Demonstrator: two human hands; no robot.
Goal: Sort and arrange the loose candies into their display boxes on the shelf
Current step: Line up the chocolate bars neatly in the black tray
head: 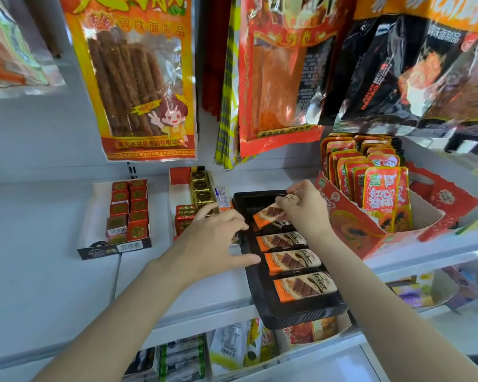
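On the white shelf [53, 244], a black display box [301, 312] sits at the front edge and serves as the landmark. Inside it lie four orange-and-cream chocolate bars [293, 260] in a row from back to front; the rearmost one [268, 216] is tilted up. The right hand [304, 210] is over the back of the box, its grip pinched on the far end of that tilted bar, fingers curled. The left hand [215, 241] rests on the box's left rim with fingers spread and fairly straight, holding nothing; its thumb lies along the rim beside the third bar. Left of the black box stands a white box with gold-wrapped candies [202, 188] and red-wrapped candies [184, 216]. Further left, a box of red square candies [130, 208]. Right of the black box, a red carton [370, 232] holds upright orange sachets [381, 194]. Above hang large snack packets [138, 78].
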